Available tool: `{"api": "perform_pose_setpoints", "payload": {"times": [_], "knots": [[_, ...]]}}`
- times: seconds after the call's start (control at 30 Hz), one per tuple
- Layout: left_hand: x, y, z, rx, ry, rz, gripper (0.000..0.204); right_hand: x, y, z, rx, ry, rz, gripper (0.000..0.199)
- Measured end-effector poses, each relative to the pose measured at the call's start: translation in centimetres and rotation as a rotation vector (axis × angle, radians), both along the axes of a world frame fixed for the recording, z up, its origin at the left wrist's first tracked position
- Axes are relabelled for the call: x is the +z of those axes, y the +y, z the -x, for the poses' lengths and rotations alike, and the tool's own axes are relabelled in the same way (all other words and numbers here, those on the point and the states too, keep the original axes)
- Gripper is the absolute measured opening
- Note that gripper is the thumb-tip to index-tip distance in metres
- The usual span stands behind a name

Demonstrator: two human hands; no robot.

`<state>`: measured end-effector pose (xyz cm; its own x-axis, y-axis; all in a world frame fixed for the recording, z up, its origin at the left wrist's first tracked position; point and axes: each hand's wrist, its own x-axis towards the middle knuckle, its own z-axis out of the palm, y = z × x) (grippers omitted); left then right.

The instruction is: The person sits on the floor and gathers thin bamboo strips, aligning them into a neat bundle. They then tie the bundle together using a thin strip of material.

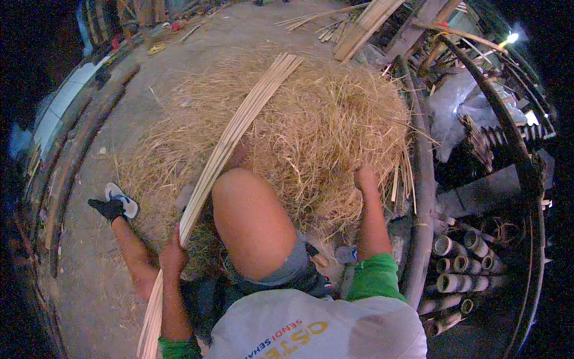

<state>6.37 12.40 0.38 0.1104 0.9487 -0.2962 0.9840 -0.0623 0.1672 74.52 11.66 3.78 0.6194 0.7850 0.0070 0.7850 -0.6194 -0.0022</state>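
My left hand (173,256) is wrapped round a long bundle of thin, pale, flat wooden strips (230,140), which look like split bamboo. The bundle slants from the lower left, past my bent knee, up over the straw, its far ends slightly fanned. My right hand (365,179) is closed in a fist at the right side of a wide heap of dry straw shavings (311,137). Whatever its fingers hold, if anything, I cannot make out.
A thick curved pole (423,197) edges the straw on the right, with stacked hollow bamboo tubes (460,263) beyond it. Loose strips (402,182) lie by the pole. Boards (368,27) lean at the back. Dark poles (89,137) lie left, near my foot (122,202).
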Motion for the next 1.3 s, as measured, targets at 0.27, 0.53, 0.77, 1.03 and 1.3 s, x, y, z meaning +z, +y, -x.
{"api": "perform_pose_setpoints", "payload": {"times": [0.27, 0.53, 0.77, 1.03, 1.3], "knots": [[-1.1, 0.1, 0.6, 0.011, -0.077, -0.017, 0.085, -4.1, -10.7, 2.5, 0.051, 0.155, 0.09, 0.038], [-2.3, -0.3, 1.3, -0.103, -0.043, -0.128, 0.093, -6.8, -15.2, 4.6, 0.271, 0.65, 0.08, 0.05], [-2.4, 0.3, 1.6, -0.075, -0.003, 0.024, 0.098, -7.1, -9.8, 6.6, 0.123, 0.642, -0.059, 0.067], [-2.5, 0.0, 1.2, -0.032, -0.028, -0.035, 0.078, -11.3, -2.4, 6.3, -0.18, 0.48, -0.319, 0.074], [-1.4, -0.1, 0.6, -0.01, -0.013, -0.052, 0.082, -13.7, 0.9, 7.1, -0.443, 0.397, -0.52, 0.066]]}}
